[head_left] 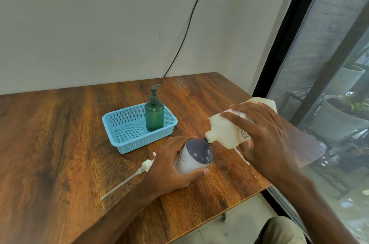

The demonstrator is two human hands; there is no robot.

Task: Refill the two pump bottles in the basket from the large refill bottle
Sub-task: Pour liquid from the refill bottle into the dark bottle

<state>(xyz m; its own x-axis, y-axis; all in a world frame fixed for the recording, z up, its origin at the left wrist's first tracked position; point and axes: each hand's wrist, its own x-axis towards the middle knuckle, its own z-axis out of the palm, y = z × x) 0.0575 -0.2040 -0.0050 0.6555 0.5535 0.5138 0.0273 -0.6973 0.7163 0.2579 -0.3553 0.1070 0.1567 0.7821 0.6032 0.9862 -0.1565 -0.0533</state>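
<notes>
Head cam: L hand (171, 165) is wrapped round purple btl (196, 155), thumb on the near side, fingers on the far side, full grip. Btl is out of the basket (123, 135), at the near-right part of the table (60, 133), tilted w/ its open neck pointing far-right.

R hand (265, 137) lies over the refill (225, 133), fingers spread across the label side and curled down round it. Thumb is hidden underneath. Refill is tipped almost flat, mouth pointing left and down, right at the purple btl's neck, approx touching the rim. Can't tell if liquid is flowing.

Green btl (154, 114) stands upright in the basket's far-right corner, pump head on. Basket is light blue, mid-table, far-left of both hands and apart from the purple btl.

White pump (146, 164) w/ long dip tube lies flat on the table just left of L hand, head end by the hand, tube running near-left. Thin white strip (241, 155) on the table under R hand, can't tell what it is.

Table is dark wood grain, set against a pale wall (99, 23). Black cable (189, 21) runs down the wall to the table's far edge. Window (329, 43) on the right, pots (339, 121) behind the glass.
</notes>
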